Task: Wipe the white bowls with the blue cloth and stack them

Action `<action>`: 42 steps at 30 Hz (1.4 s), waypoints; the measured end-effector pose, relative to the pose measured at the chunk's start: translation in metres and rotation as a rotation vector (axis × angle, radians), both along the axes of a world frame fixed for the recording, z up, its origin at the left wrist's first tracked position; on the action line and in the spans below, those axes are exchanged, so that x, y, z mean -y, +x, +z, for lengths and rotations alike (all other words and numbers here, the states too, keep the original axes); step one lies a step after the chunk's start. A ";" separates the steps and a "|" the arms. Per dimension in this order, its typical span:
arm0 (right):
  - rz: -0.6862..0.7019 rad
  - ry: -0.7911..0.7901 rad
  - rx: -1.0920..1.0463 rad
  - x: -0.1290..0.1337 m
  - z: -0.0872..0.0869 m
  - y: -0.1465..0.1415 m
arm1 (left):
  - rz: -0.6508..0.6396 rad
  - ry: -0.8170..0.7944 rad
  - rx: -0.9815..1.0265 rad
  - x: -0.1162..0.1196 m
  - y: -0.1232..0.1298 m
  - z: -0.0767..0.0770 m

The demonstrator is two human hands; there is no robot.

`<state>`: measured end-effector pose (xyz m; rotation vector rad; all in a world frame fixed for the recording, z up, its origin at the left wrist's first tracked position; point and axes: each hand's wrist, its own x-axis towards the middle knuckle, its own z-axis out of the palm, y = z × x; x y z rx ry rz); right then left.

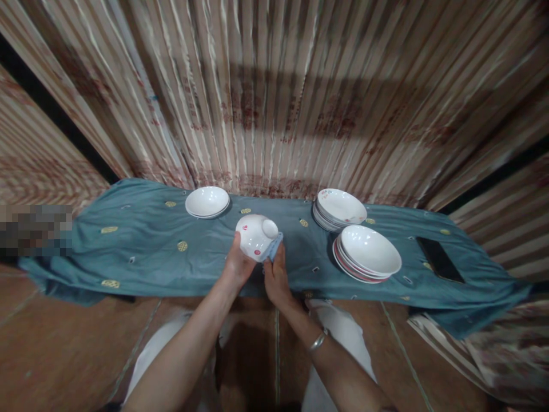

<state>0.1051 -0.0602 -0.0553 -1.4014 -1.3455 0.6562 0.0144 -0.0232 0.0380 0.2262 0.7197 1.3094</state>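
A white bowl (253, 233) with small red marks is tilted so that its underside and foot ring face up and right, above the near middle of the cloth-covered table. My left hand (239, 261) grips it at the lower left of its rim. In my right hand (277, 274) is a light blue cloth (273, 247), pressed against the bowl's lower right side. The fingertips behind the bowl are hidden.
A teal patterned cloth (150, 246) covers the table. Shallow bowls (207, 201) stand at back left. To the right are a stack of flower-marked bowls (341, 207), a nearer bowl stack (371, 250) and a black phone (440, 260). A pleated curtain (274, 103) hangs behind.
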 end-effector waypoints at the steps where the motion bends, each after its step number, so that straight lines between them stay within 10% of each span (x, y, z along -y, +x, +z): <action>1: 0.002 -0.007 0.049 0.003 -0.001 -0.002 | 0.002 -0.009 -0.003 -0.001 0.000 0.000; 19: 0.134 0.366 0.658 0.019 0.019 -0.001 | 0.050 -0.109 -0.100 0.000 -0.002 0.002; 32: 0.106 0.452 0.749 0.017 0.025 -0.005 | 0.108 -0.076 -0.144 0.003 -0.005 0.016; 42: 0.125 0.437 0.799 0.014 0.037 -0.002 | 0.164 0.033 -0.290 0.009 0.001 -0.003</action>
